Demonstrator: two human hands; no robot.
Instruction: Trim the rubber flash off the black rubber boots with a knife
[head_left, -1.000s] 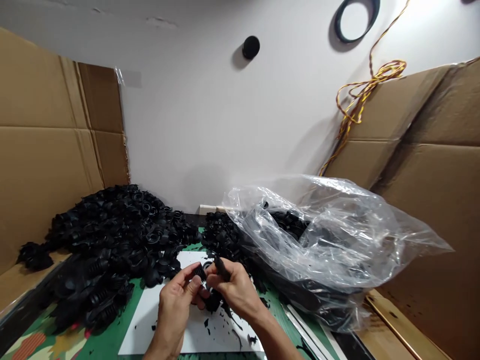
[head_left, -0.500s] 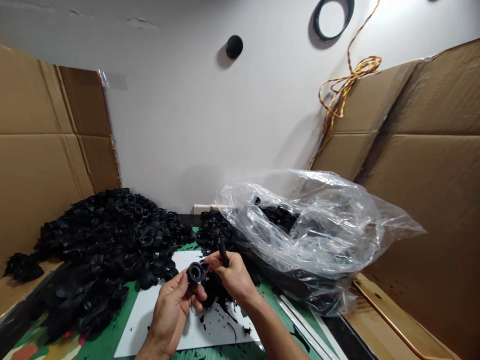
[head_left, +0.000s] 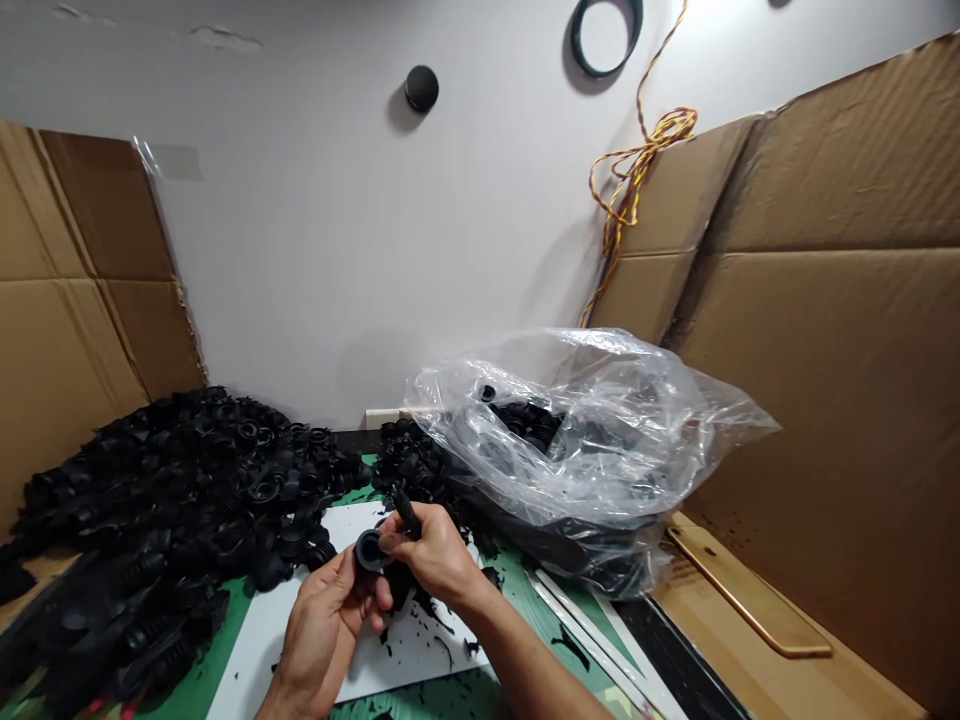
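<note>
My left hand grips a round black rubber part between thumb and fingers, its hollow opening facing up toward me. My right hand is closed around a dark pen-like tool whose upper end sticks out above the knuckles. The right fingertips touch the rim of the rubber part; the tool's working end is hidden. Under both hands lies a white board strewn with thin black scraps.
A large heap of black rubber parts covers the left side. At right sits a clear plastic bag holding more of them. White strips and a gold phone-shaped object lie farther right. Cardboard walls flank the green surface.
The whole view has shifted, so the surroundings appear farther left. My right fingertips have moved from beside the rubber part onto its rim, and its opening has tilted.
</note>
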